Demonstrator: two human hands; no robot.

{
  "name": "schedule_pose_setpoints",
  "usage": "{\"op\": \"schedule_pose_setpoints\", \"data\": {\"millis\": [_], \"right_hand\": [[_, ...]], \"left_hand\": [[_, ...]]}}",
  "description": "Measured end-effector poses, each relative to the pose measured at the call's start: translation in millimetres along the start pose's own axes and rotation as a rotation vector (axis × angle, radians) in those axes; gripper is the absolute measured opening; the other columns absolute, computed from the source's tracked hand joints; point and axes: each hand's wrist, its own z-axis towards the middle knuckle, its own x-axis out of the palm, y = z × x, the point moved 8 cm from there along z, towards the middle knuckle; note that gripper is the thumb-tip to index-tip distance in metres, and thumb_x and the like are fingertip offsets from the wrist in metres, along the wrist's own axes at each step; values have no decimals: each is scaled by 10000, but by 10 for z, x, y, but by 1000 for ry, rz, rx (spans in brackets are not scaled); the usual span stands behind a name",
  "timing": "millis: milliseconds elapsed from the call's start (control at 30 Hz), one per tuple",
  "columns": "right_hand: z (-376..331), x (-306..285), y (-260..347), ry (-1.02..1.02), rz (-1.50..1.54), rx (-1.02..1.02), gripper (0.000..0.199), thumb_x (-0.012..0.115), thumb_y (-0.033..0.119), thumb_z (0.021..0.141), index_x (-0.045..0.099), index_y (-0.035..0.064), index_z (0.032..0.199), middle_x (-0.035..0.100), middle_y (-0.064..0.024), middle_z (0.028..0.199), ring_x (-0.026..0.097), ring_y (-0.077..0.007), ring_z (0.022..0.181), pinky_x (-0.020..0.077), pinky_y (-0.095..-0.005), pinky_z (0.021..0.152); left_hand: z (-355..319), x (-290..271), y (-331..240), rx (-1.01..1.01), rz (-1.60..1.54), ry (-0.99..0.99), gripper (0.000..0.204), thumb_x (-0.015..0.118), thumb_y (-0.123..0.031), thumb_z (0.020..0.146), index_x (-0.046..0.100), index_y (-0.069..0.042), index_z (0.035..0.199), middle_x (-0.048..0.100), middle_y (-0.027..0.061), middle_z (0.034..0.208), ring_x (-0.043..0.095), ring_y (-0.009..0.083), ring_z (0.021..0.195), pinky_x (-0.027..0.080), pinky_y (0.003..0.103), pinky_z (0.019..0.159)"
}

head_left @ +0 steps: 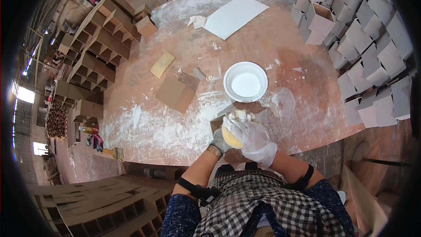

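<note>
My right hand [251, 138], in a clear plastic glove smeared with white, is closed around a yellow sponge [231, 136]. Beneath it is a small brown cardboard box [216, 123], mostly covered by the hand and sponge. My left hand [220, 142], in a grey knitted glove, grips the near left side of this box; some of its fingers are hidden. Just beyond the hands stands a white bowl [227, 73] with white stuff inside. Left of the bowl lie a brown cardboard piece [176, 93], a small grey block [199, 73] and a flat yellow piece [162, 64].
The worktable [140, 92] is streaked with white. A white sheet [237, 16] and a crumpled white scrap [197, 21] lie at its far side. Stacked pale boxes [357, 57] line the right; brown boxes [94, 44] rise at left. A brush [115, 152] rests at the left edge.
</note>
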Motion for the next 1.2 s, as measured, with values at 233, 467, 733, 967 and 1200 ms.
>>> {"op": "schedule_pose_setpoints", "data": {"millis": [233, 467, 733, 967, 1200], "right_hand": [[-614, -48, 86, -282, -340, 60, 427, 555, 135, 729, 600, 95, 1152, 597, -69, 1087, 596, -247, 926, 479, -329, 759], [176, -82, 211, -155, -532, 52, 481, 581, 155, 715, 557, 89, 1190, 578, -89, 1136, 516, -294, 1083, 422, -428, 873], [-303, 95, 139, -134, -285, 245, 464, 588, 172, 700, 554, 153, 1163, 559, -73, 1091, 475, -262, 1075, 385, -409, 907], [-1206, 18, 422, -250, -460, 444, 496, 605, 139, 689, 559, 103, 1181, 552, -104, 1167, 548, -288, 1006, 444, -314, 858], [-1636, 3, 85, -555, 150, 688, 534, 610, 33, 700, 521, 93, 1223, 557, -159, 1171, 566, -353, 995, 459, -396, 880]], "left_hand": [[124, 90, -758, -154, 856, 80, 412, 586, -359, 786, 574, -72, 1081, 602, 172, 1048, 581, 339, 962, 485, 401, 786], [121, -96, 41, 151, 248, -115, 476, 609, -256, 822, 430, -94, 1232, 514, 114, 1186, 501, 231, 1074, 408, 345, 924], [25, 140, -140, -204, 527, 307, 412, 417, -199, 937, 371, -55, 1320, 454, 115, 1265, 407, 223, 1201, 340, 303, 1012], [33, -34, -594, -66, 905, 239, 473, 415, -315, 926, 392, -65, 1327, 431, 118, 1343, 411, 252, 1236, 321, 333, 1035], [7, -59, -850, -23, 1008, 356, 494, 440, -322, 917, 378, -69, 1337, 422, 109, 1352, 404, 247, 1242, 325, 333, 1032]]}}
